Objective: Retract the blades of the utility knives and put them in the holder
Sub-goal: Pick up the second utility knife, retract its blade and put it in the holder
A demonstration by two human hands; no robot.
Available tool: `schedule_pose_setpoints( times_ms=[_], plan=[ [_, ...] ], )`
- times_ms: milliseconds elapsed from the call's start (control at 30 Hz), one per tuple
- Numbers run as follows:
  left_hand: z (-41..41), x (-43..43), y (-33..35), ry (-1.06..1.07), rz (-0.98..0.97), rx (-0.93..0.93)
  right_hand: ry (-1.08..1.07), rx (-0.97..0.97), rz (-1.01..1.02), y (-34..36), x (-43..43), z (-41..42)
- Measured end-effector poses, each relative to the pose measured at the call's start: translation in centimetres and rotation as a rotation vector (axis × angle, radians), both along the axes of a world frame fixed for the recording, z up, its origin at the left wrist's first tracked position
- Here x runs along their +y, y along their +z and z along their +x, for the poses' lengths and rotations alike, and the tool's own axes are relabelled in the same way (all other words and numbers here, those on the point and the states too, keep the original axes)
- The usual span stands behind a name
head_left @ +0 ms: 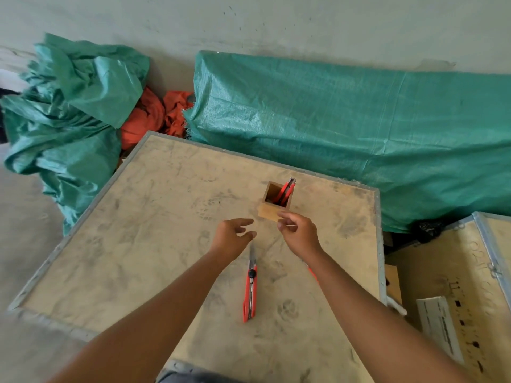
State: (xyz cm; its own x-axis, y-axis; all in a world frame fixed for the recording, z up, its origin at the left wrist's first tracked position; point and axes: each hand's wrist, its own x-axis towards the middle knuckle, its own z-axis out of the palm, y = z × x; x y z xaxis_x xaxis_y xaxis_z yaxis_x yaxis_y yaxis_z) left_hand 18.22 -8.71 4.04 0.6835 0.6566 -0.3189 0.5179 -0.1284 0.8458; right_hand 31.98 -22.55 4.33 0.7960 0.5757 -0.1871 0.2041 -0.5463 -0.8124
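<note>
Worktop: matt, smudged plywood with metal edging. Holder: plain smooth wood. Knife: glossy red plastic body, bare metal blade. Tarps: woven plastic, slight sheen.

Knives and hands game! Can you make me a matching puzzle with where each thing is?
Things:
1. wooden holder
2. utility knife with its blade out
3. left hand
4. green tarp

Places:
A. lying flat on the tabletop
B. behind the table
C. hovering empty above the knife's blade tip
D. standing on the table with red knives inside

Pairs: 1-D, 2-A, 3-C, 4-B
</note>
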Motion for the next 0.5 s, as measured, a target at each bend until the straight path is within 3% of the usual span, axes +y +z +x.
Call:
schedule_pose_setpoints(
  times_ms=[233, 500],
  plan=[
    [-7.5, -5.6, -4.2, 0.034, -0.056, 0.166, 0.179, 0.197, -0.164, -3.2, -2.2, -5.4],
    [-11.5, -10.8, -7.8, -0.087, 0.127, 0.35, 0.274, 0.203, -0.312, -5.9, -2.8, -9.1]
  ],
)
